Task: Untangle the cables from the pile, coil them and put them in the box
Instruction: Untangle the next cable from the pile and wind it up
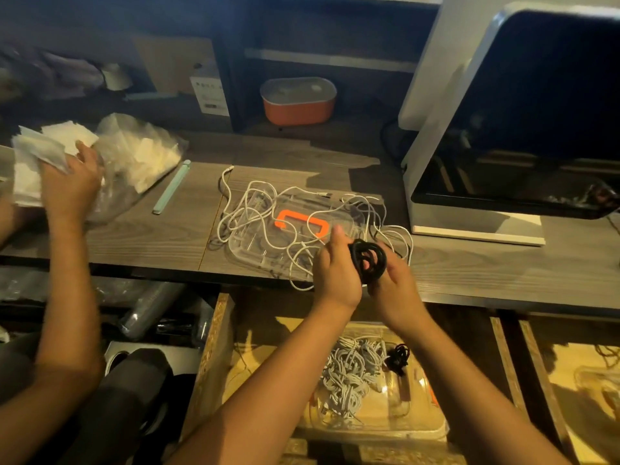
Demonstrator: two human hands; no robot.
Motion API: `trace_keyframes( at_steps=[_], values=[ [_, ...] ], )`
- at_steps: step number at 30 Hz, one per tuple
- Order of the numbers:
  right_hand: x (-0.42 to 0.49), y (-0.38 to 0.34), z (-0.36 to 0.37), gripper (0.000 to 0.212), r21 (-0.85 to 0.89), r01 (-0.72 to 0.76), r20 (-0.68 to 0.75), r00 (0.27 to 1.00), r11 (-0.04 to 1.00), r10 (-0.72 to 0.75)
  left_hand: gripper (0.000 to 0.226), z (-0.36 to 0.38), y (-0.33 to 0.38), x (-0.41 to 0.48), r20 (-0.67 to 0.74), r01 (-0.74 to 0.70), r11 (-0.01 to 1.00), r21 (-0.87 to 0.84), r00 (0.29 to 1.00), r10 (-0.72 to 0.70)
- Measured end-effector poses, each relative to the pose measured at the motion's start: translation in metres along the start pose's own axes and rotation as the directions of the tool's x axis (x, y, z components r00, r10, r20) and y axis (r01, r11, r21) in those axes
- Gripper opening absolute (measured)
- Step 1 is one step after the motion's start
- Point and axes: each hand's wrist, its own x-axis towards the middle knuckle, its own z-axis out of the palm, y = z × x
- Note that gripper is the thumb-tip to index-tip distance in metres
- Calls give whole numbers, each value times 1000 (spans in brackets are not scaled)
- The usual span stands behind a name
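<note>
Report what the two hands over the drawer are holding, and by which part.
A black coiled cable. The left hand grips the coil's left side, and the right hand holds its lower right edge.

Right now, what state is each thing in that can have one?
left hand: grips the black cable
right hand: grips the same cable
black cable: coiled
drawer: pulled open
clear box: open, coiled cables inside
clear lid: off the box, flat on the table
white cables: tangled, loose over the lid
</note>
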Motion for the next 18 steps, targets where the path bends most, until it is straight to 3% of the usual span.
trace_keyframes(
  at_steps=[3,8,9,11,13,16,18],
  values=[
    [-5,4,3,23,-183,16,-7,1000,983,-18,40,0,2,0,-51,-10,995,97,999,15],
    [-27,10,21,24,-377,3,197,977,926,77,45,-4,-1,19,-106,115,981,157,989,-99],
    [-27,8,23,22,-390,-6,209,973,921,94,45,-5,-2,20,-103,82,972,221,993,-60],
    [-24,4,20,16,-457,16,225,969,889,99,50,-9,-8,22,-49,-117,908,403,988,149],
    [-22,-1,15,15,-547,120,280,959,829,47,52,-18,-16,25,63,-326,765,555,934,353],
    [-20,-8,7,17,-694,240,366,930,679,46,54,-27,-25,34,188,-430,586,687,884,427],
    [-15,-17,-5,20,-748,276,373,927,603,38,58,-33,-25,36,265,-431,521,737,893,363]
  ],
)
